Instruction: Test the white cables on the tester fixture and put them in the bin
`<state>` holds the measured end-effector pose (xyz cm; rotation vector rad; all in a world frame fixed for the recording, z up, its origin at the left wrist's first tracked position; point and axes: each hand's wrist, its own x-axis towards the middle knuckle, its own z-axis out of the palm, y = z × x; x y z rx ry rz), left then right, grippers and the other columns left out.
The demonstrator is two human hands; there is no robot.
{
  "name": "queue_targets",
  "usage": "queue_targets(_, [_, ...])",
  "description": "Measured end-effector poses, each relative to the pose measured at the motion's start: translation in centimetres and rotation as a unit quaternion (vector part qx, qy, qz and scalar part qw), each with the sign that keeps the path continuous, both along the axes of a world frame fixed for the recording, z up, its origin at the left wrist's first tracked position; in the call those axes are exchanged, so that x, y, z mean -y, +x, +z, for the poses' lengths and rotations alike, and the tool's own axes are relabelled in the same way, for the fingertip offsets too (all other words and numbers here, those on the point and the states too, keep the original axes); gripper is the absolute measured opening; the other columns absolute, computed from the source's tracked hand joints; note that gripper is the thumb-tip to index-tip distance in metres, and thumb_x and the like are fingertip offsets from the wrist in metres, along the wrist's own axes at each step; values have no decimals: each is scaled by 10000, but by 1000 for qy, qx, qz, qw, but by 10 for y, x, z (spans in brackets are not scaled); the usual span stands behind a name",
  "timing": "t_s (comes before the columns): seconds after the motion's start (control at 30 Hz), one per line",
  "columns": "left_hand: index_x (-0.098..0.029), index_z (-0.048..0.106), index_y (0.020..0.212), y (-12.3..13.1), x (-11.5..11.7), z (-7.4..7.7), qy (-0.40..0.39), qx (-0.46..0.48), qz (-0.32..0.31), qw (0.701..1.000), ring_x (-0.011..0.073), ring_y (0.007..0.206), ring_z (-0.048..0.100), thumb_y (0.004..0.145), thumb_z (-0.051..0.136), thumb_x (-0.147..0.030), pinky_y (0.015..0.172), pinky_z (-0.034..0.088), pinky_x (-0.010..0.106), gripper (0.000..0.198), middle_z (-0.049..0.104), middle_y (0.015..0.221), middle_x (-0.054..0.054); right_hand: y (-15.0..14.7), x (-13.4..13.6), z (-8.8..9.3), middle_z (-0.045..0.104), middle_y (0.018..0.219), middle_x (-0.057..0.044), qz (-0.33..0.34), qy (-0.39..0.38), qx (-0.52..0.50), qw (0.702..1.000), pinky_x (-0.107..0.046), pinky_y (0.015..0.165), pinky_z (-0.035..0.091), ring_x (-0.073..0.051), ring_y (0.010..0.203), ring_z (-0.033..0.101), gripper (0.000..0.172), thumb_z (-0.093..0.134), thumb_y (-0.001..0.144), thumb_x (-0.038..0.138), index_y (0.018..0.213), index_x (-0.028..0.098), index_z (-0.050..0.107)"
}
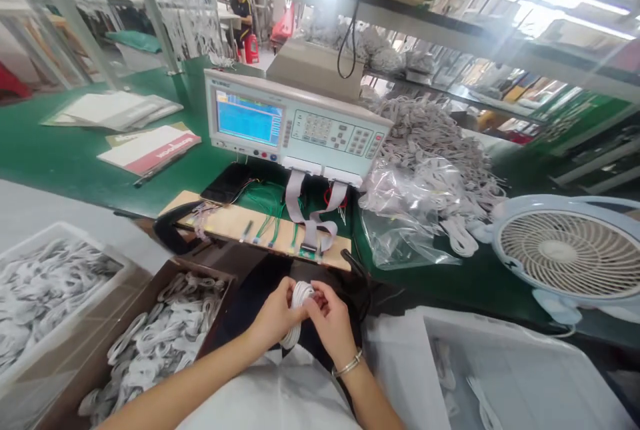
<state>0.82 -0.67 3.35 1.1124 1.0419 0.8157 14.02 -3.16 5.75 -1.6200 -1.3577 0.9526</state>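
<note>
A coiled white cable [301, 294] is held over my lap between both hands. My left hand [278, 310] wraps its fingers and thumb round the coil from the left. On the other side, my right hand [327, 317] closes its fingertips on the coil's right part; a bracelet circles that wrist. Just beyond the hands lies a wooden board [240, 227] with green wires and a small green connector board [310, 253]. Grey ribbon cables [296, 197] run from there up to a bench tester [300, 123] with a lit blue screen.
Cardboard box [230, 270] and white bin [127, 263], both full of coiled cables, stand at left. A white tub [430, 337] holds a few cables at right. Cable heap [430, 143], plastic bag [400, 243], fan [560, 250] and booklets [150, 150] lie on the green table. Another person [243, 17] sits far back.
</note>
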Motion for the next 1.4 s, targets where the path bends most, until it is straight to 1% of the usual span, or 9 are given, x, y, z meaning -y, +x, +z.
queue_targets(0.1, [-186, 429, 827, 5, 2, 1, 32, -44, 12, 998, 149, 661, 534, 568, 663, -263, 606, 395, 242, 357, 569, 709, -1, 2, 2, -5, 618, 775, -46, -20, -9, -71, 997, -259, 608, 458, -163, 679, 564, 321, 601, 665, 343, 936, 174, 572])
queue_targets(0.23, [-183, 379, 997, 11, 0, 6, 2, 35, 39, 999, 143, 689, 534, 541, 677, -183, 630, 416, 253, 545, 556, 799, 8, 5, -1, -16, 614, 704, -34, -50, -61, -232, 969, -236, 516, 446, -133, 580, 557, 258, 554, 704, 368, 848, 155, 567])
queue_targets(0.37, [-171, 504, 964, 16, 2, 10, 57, 3, 23, 998, 161, 785, 521, 560, 624, -97, 724, 409, 280, 427, 536, 869, 34, 3, -6, -20, 617, 742, -29, -32, -48, -250, 966, -227, 551, 447, -147, 662, 573, 239, 592, 681, 321, 857, 166, 544])
queue_targets(0.5, [-216, 502, 1038, 18, 3, 16, 101, -19, 37, 994, 170, 849, 496, 578, 613, -103, 765, 391, 284, 486, 497, 910, 26, 4, -12, -13, 585, 582, -2, -13, -83, -234, 969, -203, 452, 406, -129, 527, 537, 217, 598, 665, 347, 741, 146, 569])
queue_targets(0.63, [-194, 481, 997, 18, 1, 24, 6, 136, -6, 991, 150, 782, 507, 550, 692, -185, 714, 396, 259, 494, 521, 881, 22, 10, -22, -3, 608, 620, -20, -68, -63, -210, 973, -211, 488, 405, -128, 549, 524, 269, 582, 679, 359, 812, 129, 621])
queue_targets(0.73, [-162, 509, 906, 15, -4, 30, -90, 258, -60, 960, 134, 727, 505, 587, 683, -274, 677, 392, 240, 380, 544, 794, 20, 14, -28, -1, 625, 664, -35, -61, -54, -194, 978, -235, 536, 412, -142, 584, 529, 306, 560, 697, 380, 839, 123, 646])
queue_targets(0.97, [-130, 583, 792, 3, -28, 25, -295, 318, -46, 900, 108, 740, 520, 695, 598, -275, 717, 414, 224, 175, 558, 808, 48, 17, -38, -3, 631, 703, -29, -23, -48, -167, 984, -251, 594, 413, -152, 646, 538, 290, 542, 727, 351, 900, 141, 643])
queue_targets(1.23, [-104, 573, 678, -7, -48, 20, -225, 180, -52, 956, 41, 477, 444, 615, 653, -337, 466, 373, 143, 255, 516, 567, -7, 0, -41, -5, 614, 624, -2, -105, -66, -284, 951, -210, 498, 393, -113, 532, 502, 278, 580, 690, 354, 860, 142, 642])
queue_targets(1.4, [-116, 519, 571, 1, -53, 22, -210, 130, 10, 969, 37, 416, 413, 558, 679, -365, 417, 347, 147, 297, 489, 495, -26, 5, -39, -2, 637, 732, -40, -53, -25, -199, 978, -236, 578, 426, -147, 635, 541, 306, 539, 728, 355, 921, 132, 623])
